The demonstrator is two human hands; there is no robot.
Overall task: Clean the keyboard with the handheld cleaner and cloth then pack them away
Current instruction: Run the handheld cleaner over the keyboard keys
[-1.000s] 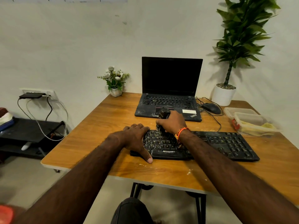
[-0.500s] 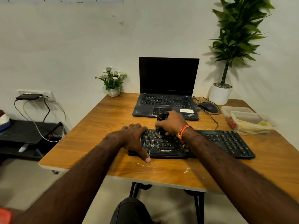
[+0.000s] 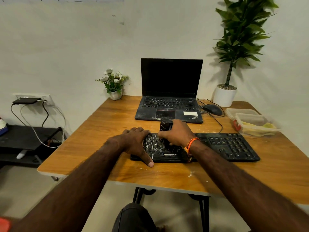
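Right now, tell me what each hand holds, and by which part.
Right hand grips the handheld cleaner around its lower body. Left hand holds nothing, resting flat on the keyboard.

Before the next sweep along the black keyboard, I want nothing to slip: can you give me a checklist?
1. Left hand braces the black keyboard at its left end: ok.
2. Right hand grips the black handheld cleaner: ok.
3. Cleaner nozzle touches the keys: cannot tell, hidden by the hand.
4. Keyboard's right half unobstructed: ok.
5. White crumbs on the wooden table near its front edge: not ok.
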